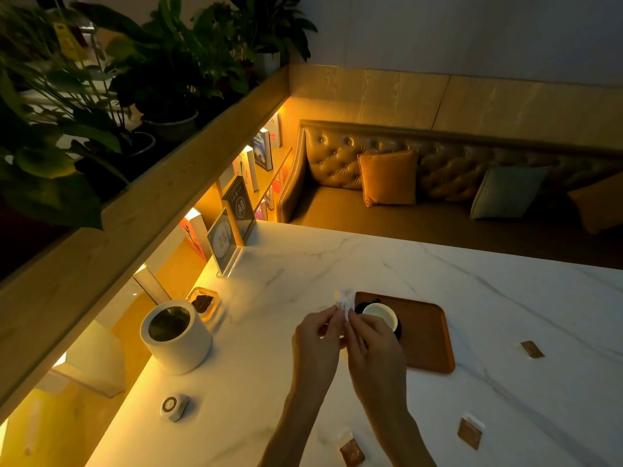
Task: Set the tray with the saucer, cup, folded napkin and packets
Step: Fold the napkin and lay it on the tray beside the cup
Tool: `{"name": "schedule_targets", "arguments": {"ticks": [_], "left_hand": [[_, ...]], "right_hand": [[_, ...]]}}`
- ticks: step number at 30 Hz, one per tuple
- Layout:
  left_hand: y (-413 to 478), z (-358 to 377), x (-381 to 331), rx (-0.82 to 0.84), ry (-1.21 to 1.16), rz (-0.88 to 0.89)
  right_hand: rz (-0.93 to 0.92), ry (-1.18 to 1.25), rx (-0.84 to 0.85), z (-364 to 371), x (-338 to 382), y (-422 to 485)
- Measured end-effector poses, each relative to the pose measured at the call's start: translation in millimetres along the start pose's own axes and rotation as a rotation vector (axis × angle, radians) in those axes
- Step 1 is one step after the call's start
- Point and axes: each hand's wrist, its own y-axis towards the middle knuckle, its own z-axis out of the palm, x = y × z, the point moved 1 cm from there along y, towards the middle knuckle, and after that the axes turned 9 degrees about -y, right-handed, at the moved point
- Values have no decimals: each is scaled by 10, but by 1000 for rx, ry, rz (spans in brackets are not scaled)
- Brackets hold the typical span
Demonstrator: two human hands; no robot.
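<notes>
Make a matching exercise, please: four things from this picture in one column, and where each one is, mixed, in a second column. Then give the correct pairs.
Things:
1. cup
2. napkin
3. packets
4. white canister

Places:
A. lying loose on the marble table, off the tray
B. on the dark saucer at the tray's left end
C. standing on the table near the lit shelf, left of the hands
D. pinched between the fingers of both hands, above the table

Pairs: 1-B, 2-D, 3-A, 4-C
</notes>
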Motion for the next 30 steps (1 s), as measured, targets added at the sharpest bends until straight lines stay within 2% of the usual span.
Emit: {"name": "schedule_targets", "arguments": {"ticks": [3, 5, 7, 10, 12, 15, 17, 22, 24, 27, 30], "left_hand": [[-22, -31, -38, 72, -59, -55], [-29, -63, -78, 143, -159, -109], [-12, -129, -47, 131, -149, -128], [46, -293, 96, 12, -77, -232], [67, -420, 189, 120, -137, -412], [80, -521, 269, 273, -443, -654], [104, -506, 242, 236, -451, -599], [164, -414, 109, 91, -279, -298], [168, -415, 80, 124, -246, -303], [155, -440, 71, 264, -287, -410], [153, -498, 67, 340, -338, -437]], "right_hand": [[-68, -91, 51, -1, -2, 19], [-35, -55, 67, -26, -25, 50], [80, 123, 103, -94, -51, 99], [279, 471, 304, -189, -113, 195], [398, 631, 404, -245, -174, 242], [468, 759, 466, -323, -236, 268], [500, 793, 458, -364, -284, 266], [530, 761, 392, -370, -396, 242], [558, 791, 379, -350, -418, 223], [618, 850, 375, -326, -480, 208], [620, 876, 461, -361, -584, 210]]}}
